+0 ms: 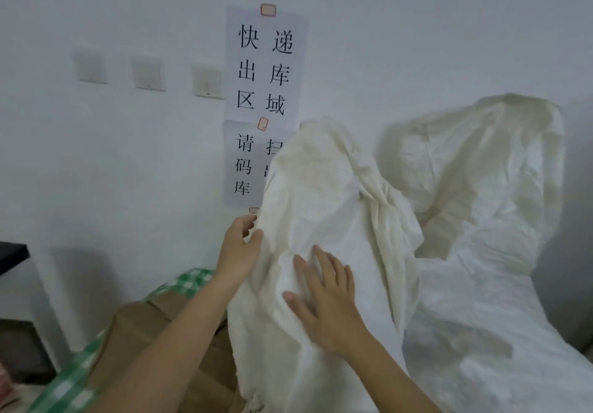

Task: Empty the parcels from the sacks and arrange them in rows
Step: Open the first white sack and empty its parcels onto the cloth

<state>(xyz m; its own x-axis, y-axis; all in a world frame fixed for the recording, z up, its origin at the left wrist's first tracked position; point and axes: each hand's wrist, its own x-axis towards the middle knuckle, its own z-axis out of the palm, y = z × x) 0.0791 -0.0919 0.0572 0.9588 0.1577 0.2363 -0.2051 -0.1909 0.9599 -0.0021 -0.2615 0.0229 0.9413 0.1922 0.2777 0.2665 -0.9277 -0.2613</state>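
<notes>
Fingers (316, 260) of the right hand (324, 297) are lying spread on the upright, crumpled woven sack (321, 194); the left hand (239, 249) is pinching its left edge.

Two white woven sacks upright: near sack (321, 220) crumpled, far sack (481, 188) beside it

1. A parcel pick-up or courier depot room
2. Printed paper signs (265, 59) taped to the white wall (128, 156) read "express outbound area" and "scan code"
3. Two big white woven sacks (321, 220) stand beside brown cardboard parcels (141, 332)
</notes>
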